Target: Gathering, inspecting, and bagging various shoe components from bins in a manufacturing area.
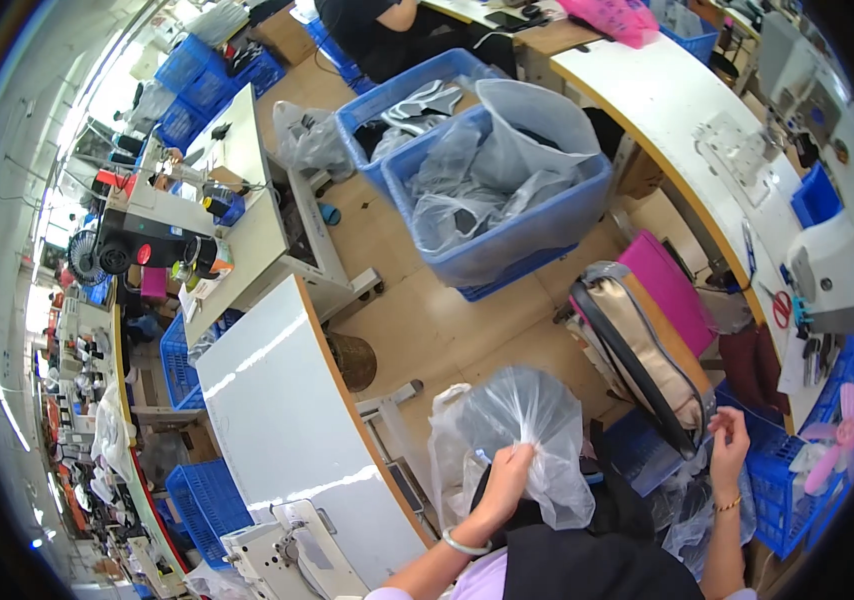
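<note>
Left hand (510, 470): fingers closed on gathered clear plastic bag (555, 405), which flares beyond them. Right hand (730, 440): fingers curled, apart from it; grip unclear.

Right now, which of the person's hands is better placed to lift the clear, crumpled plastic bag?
Probably the left hand: it grips the gathered clear plastic bag. The right hand looks empty and is apart from it, near the beige, dark-edged fabric item.

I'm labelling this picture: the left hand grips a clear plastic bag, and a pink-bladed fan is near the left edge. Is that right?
Not quite: the head view shows the pink-bladed fan near the right edge. The left hand does grip the clear plastic bag.
</note>
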{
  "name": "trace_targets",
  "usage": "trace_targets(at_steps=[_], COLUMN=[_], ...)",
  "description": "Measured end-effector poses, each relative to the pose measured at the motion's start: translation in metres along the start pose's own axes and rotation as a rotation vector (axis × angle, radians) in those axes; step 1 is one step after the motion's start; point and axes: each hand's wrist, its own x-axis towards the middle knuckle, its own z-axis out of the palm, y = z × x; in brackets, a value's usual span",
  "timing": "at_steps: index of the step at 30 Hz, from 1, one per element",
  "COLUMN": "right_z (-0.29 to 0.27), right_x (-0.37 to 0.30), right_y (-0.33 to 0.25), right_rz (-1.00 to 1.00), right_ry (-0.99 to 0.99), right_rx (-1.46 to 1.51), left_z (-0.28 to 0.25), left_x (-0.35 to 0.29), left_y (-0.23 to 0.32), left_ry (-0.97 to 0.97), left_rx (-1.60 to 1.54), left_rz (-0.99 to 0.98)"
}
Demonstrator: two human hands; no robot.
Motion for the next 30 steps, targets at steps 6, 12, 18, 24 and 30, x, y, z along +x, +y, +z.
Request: trace_targets(at_steps=[6,12,18,24,30], right_z=[0.108,0.265,0.333,0.313,0.258], right_x=[0.118,0.231,0.246,0.246,0.228], right_y=[-0.123,-0.221,-0.266,-0.292,-0.283], right_rz=[-0.358,-0.667,-0.768,-0.715,-0.701], right_ry=[-0.228,-0.684,-1.129,-0.892,-0.27], right_rx=[0.019,-0.267,-0.348,-0.258,-0.016], left_z=[-0.043,-0.067,-0.072,-0.017,0.072], left_x=[0.043,0.113,0.171,0.203,0.18], left_y=[0.026,0.126,0.241,0.318,0.348], left_ry=[0.067,0.163,-0.016,-0.419,-0.981], left_rx=[-0.222,-0.394,-0.033,0.64,0.964], left_rz=[-0.012,-0.07,-0.086,0.155,0.807])
